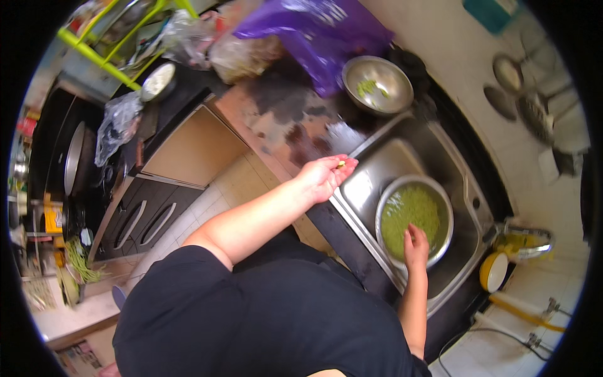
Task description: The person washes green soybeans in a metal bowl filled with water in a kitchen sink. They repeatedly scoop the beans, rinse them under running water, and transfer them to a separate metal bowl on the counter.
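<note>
A steel basin [450, 217] stands in the sink, filled with many small green pieces [408, 213] that look to be under water. Over the basin's near side hangs my right hand [416, 248], its fingers bunched and pointing down at the green pieces. Whether anything is between those fingertips cannot be made out. My left hand [323, 179] is held palm up beside the sink's left edge. Its fingers curl round a few small yellowish-green bits [341, 164]. Behind the sink, a steel bowl [396, 85] holds some green bits.
The steel sink [396, 154] is set in a dark, wet counter [282, 119]. A purple plastic bag [314, 38] and clear bags [242, 56] lie at the back. On the right are a yellow bowl [494, 272] and hanging ladles [507, 74]. A white-filled bowl [158, 81] stands at the left.
</note>
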### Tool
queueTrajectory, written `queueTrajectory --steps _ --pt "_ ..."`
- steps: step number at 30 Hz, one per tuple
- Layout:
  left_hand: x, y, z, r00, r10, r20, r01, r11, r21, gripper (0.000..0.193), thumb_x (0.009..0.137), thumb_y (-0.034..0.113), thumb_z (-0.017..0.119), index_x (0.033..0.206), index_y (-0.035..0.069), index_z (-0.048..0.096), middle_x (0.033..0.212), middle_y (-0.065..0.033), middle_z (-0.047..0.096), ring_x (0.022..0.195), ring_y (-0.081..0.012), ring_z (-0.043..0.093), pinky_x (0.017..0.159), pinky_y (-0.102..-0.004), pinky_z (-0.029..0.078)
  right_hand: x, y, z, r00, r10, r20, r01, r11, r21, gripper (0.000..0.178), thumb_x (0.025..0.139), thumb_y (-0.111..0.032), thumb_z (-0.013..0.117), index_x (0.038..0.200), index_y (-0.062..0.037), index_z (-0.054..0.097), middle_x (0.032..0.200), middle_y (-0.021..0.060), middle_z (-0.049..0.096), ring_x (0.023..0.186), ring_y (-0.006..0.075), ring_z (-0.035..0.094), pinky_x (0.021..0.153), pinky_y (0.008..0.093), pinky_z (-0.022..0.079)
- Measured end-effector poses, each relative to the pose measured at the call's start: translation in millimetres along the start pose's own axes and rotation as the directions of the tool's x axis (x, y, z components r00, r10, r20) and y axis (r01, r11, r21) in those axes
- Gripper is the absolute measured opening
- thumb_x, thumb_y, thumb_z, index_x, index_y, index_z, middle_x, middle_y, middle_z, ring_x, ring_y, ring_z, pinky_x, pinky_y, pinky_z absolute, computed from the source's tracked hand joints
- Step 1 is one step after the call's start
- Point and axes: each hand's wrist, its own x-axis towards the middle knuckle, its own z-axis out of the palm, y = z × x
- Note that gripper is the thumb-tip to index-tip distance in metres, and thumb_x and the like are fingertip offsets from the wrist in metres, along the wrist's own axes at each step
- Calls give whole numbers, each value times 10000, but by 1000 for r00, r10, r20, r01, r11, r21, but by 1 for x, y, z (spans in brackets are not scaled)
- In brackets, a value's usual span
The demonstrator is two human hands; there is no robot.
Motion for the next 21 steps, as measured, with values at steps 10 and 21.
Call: queueTrajectory --steps 10,21 --pt "-40 199 -86 918 394 -49 -388 864 -322 186 885 103 347 913 -16 487 880 -158 554 817 -267 565 741 -354 502 41 -74 65 998 37 -58 -13 932 363 213 847 -124 522 1007 11 564 913 85 597 801 140 564 735 259 458" --pt "-184 509 -331 267 862 -431 -934 123 -335 274 889 273 344 895 5 400 902 -112 436 786 -238 433 814 -405 397 112 -386 236 830 -536 157 410 775 481 189 853 -63 503 1026 -8 553 927 51 586 782 109 548 727 227 435"
